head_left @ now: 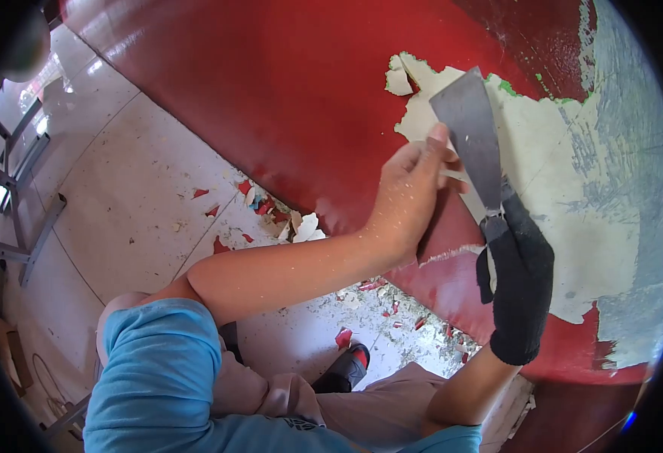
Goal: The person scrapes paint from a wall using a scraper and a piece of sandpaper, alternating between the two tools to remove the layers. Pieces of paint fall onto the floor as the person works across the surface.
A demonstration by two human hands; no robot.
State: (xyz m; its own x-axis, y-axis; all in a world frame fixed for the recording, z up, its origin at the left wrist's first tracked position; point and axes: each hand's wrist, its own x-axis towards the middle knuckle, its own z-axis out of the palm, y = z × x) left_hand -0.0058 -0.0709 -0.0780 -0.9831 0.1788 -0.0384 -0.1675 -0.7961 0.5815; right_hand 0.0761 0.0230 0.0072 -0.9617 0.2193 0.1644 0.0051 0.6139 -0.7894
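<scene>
My right hand wears a black knitted glove and is wrapped round the handle of a metal scraper. The wide blade points up and away from me. My bare left hand is at the left of the blade, its fingers bent and pressed on a thin pale strip. Behind both hands lies a red painted surface with a large bare cream patch. A loose-looking red flap shows below my left hand. One pale flake stands at the patch's upper left edge.
Red and white paint chips litter the tiled floor along the red surface's lower edge. A metal frame stands at the far left. My shoe is on the floor among debris. Grey scraped material covers the right side.
</scene>
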